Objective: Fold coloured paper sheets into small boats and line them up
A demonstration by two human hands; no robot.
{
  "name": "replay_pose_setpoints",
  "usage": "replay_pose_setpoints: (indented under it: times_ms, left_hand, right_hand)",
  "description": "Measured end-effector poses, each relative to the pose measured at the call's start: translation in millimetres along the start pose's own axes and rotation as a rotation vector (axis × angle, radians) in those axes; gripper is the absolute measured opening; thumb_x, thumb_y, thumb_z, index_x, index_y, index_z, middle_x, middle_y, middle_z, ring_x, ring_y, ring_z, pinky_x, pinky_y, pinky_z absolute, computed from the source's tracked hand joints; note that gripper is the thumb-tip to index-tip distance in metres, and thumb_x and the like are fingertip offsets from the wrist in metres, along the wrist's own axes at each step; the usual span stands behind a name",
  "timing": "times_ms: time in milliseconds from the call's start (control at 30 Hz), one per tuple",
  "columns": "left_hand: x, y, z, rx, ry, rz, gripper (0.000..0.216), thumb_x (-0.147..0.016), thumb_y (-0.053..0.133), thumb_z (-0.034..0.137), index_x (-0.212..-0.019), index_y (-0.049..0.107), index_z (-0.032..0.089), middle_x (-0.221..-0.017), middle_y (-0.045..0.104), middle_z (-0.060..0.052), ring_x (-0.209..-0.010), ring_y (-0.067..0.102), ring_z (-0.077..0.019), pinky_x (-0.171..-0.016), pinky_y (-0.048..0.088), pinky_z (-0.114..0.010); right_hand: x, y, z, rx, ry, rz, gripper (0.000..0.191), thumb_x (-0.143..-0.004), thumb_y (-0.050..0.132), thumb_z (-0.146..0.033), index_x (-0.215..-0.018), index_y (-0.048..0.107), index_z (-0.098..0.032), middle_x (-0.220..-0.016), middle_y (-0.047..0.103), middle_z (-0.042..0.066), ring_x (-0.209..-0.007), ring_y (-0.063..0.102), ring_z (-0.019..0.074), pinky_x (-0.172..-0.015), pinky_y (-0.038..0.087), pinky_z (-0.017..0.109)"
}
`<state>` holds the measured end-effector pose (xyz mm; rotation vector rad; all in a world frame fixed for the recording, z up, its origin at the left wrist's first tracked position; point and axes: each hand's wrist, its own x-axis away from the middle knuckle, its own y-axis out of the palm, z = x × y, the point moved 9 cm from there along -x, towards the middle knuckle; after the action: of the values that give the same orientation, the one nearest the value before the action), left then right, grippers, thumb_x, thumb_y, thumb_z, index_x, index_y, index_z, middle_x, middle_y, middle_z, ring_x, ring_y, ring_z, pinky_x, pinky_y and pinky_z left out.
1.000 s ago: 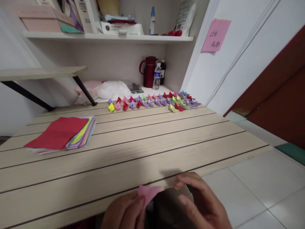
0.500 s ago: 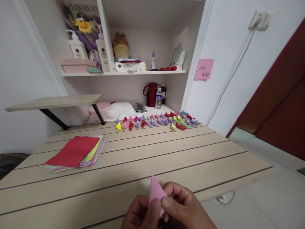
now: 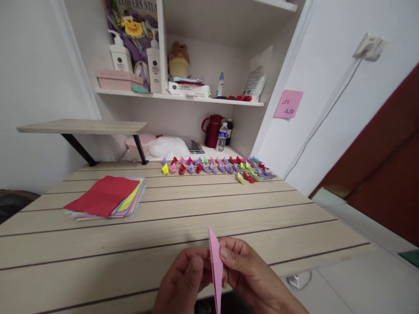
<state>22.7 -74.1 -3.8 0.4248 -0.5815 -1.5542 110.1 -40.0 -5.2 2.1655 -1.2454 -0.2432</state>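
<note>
A folded piece of pink paper (image 3: 215, 267) stands nearly edge-on above the near part of the table, its narrow tip pointing up and its layers showing along the side. My right hand (image 3: 244, 266) pinches it between thumb and fingers at the right edge. Just left of the paper, my left hand (image 3: 185, 277) has its thumb lifted away from curled fingers. Those fingertips reach the paper's left side; whether they touch it I cannot tell. Farther back stand rows of small folded paper boats (image 3: 206, 168) in several colours.
A stack of coloured paper squares, red sheet (image 3: 104, 195) on top, lies at the left of the wooden table (image 3: 183, 205). Behind are a small raised shelf (image 3: 85, 126), a dark red jug (image 3: 213, 131) and a water bottle (image 3: 221, 137). A pink note (image 3: 288, 104) hangs on the wall.
The pink paper has turned from showing its flat face to nearly edge-on. My left thumb has come off it, while my right hand keeps its pinch. The view has shifted slightly.
</note>
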Motion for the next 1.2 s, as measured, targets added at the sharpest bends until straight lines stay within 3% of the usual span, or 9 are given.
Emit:
replay_pose_setpoints:
  times_ms: [233,533,667,800,1000,1100,1200]
  left_hand:
    - [-4.9,3.9,0.1,-0.111,0.051,-0.066,0.030,-0.072,0.078,0.043,-0.086,0.073,0.017,-0.081,0.073,-0.007,-0.076,0.063,-0.0170,-0.075,0.048,-0.032]
    - [-6.1,5.1,-10.3,-0.115,-0.054,0.022,0.029,-0.070,0.078,0.044,-0.080,0.069,0.018,-0.072,0.072,-0.004,-0.069,0.064,-0.0162,-0.071,0.047,-0.029]
    - [-3.1,-4.5,-0.2,-0.236,0.014,0.197,0.025,-0.069,0.077,0.032,-0.088,0.067,0.019,-0.080,0.075,-0.005,-0.075,0.067,-0.0187,-0.067,0.049,-0.027]
    - [1.4,-8.2,9.9,-0.349,0.079,0.274,0.018,-0.066,0.074,0.029,-0.079,0.066,0.019,-0.077,0.074,-0.005,-0.073,0.068,-0.0188,-0.070,0.050,-0.026]
    - [4.7,-14.4,8.2,-0.457,0.098,0.366,0.011,-0.064,0.071,0.026,-0.068,0.063,0.020,-0.062,0.065,0.002,-0.062,0.062,-0.0142,-0.062,0.049,-0.021]
    - [6.3,-21.6,8.0,-0.488,0.144,0.453,0.014,-0.066,0.069,0.027,-0.061,0.057,0.020,-0.049,0.054,0.006,-0.047,0.051,-0.0099,-0.047,0.041,-0.018]
    - [9.0,-27.4,12.2,-0.513,0.205,0.538,0.015,-0.066,0.068,0.027,-0.061,0.055,0.021,-0.043,0.051,0.007,-0.041,0.045,-0.0084,-0.042,0.036,-0.017]
  right_hand:
    - [-0.7,-2.4,4.5,-0.026,0.037,-0.032,0.032,-0.070,0.084,-0.036,-0.068,0.064,-0.010,-0.056,0.059,0.001,-0.048,0.050,0.0065,-0.050,0.039,0.018]
    - [0.7,-9.5,3.7,-0.050,0.046,0.009,0.034,-0.068,0.084,-0.039,-0.070,0.063,-0.013,-0.058,0.060,-0.001,-0.049,0.050,0.0074,-0.053,0.041,0.020]
    - [3.7,-10.9,-10.7,0.229,-0.085,0.044,0.034,-0.075,0.078,-0.042,-0.068,0.062,-0.013,-0.056,0.055,-0.002,-0.052,0.044,0.0066,-0.053,0.033,0.019]
    - [7.7,-10.4,-28.0,0.601,-0.215,0.100,0.032,-0.082,0.071,-0.044,-0.072,0.063,-0.014,-0.064,0.053,-0.002,-0.062,0.046,0.0099,-0.060,0.035,0.021]
    - [8.1,-7.4,-28.9,0.794,-0.257,0.106,0.031,-0.089,0.061,-0.044,-0.075,0.060,-0.017,-0.066,0.051,-0.002,-0.064,0.046,0.0125,-0.059,0.037,0.024]
    - [19.1,-9.5,-43.2,0.928,-0.449,0.247,0.019,-0.093,0.055,-0.037,-0.099,0.061,-0.020,-0.084,0.056,0.002,-0.076,0.053,0.0159,-0.068,0.044,0.026]
    - [45.4,-3.6,-57.7,1.113,-0.732,0.395,0.025,-0.092,0.055,-0.026,-0.117,0.055,-0.023,-0.088,0.054,0.002,-0.076,0.054,0.0166,-0.068,0.046,0.027]
